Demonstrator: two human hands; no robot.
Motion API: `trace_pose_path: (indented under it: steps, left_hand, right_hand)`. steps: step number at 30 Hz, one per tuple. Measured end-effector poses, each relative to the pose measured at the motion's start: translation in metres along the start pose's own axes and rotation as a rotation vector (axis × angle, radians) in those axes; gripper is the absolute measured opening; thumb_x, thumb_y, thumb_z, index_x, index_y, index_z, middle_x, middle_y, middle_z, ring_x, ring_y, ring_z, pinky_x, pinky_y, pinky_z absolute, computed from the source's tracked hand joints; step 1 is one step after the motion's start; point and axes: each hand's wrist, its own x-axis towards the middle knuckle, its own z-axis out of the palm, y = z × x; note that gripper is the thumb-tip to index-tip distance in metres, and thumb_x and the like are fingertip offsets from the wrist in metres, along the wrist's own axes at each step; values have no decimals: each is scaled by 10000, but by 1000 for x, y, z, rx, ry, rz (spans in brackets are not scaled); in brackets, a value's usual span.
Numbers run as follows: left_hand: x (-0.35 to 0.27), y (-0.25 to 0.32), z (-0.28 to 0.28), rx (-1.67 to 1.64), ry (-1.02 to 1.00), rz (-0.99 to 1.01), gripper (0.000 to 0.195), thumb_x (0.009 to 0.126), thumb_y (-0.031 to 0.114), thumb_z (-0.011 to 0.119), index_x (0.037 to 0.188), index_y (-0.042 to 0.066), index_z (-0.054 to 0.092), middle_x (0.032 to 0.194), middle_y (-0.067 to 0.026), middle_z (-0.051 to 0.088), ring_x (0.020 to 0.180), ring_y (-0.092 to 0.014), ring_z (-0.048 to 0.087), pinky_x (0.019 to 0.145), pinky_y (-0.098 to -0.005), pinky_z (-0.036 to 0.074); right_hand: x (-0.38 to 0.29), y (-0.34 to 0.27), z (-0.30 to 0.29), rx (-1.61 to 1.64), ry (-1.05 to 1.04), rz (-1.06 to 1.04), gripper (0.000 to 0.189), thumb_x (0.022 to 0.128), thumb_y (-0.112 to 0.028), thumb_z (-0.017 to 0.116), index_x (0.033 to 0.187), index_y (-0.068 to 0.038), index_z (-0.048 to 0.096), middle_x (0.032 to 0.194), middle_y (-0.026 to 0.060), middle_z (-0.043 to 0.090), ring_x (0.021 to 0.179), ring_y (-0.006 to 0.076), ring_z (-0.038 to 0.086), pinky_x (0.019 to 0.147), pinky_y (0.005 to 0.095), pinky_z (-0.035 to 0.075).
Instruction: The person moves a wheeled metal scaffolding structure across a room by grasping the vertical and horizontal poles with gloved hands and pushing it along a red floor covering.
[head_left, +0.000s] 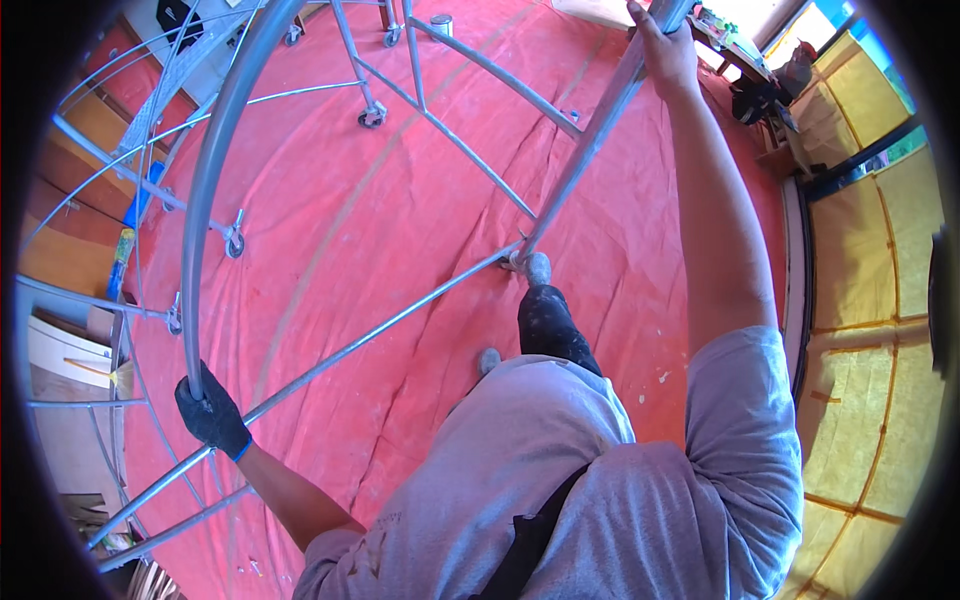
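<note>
My left hand (214, 412), in a dark glove, is closed around the lower end of a grey tube (206, 187). The tube rises to the top of the view and looks bent near the picture's rim. Bare, my right hand (670, 60) grips a metal scaffold upright (592, 150) high up, thumb along it; some fingers are hidden behind. A long metal brace (375, 326) runs from the foot of that upright to the lower left, passing beside my left wrist. One of my shoes (537, 268) is at the upright's foot.
Red sheeting (420, 240), wrinkled in places, covers the floor. Scaffold frames stand on casters (371, 116) ahead and at left. A metal can (442, 26) stands far ahead. Yellow masking sheets (855, 255) cover the right wall. A person (796, 71) is by a cluttered bench (731, 45).
</note>
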Motion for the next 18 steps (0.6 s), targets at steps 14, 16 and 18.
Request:
trace_pose_path:
  steps: [14,16,18]
  left_hand:
    - [3,5,11,142,18,-137,372,877,400,738,916,34,682,812,-129,679,727,-290,654,659,-396,507]
    - [2,3,10,167,15,-165,380,873,409,740,912,36,684,809,-127,681,727,-290,655,661,-397,508]
    - [2,-7,14,131,82,-80,388,870,416,741,903,34,686,809,-127,685,723,-293,656,663,-396,508]
  right_hand:
    - [-10,18,6,43,-66,102,341,891,-320,740,1008,-39,588,822,42,635,736,132,604,660,293,487]
    - [-10,16,8,18,-88,47,340,895,-368,735,874,-49,619,714,21,646,645,111,616,613,272,480]
    - [-11,20,8,90,-71,79,331,895,-360,736,867,-51,621,712,25,647,644,109,620,614,268,485]
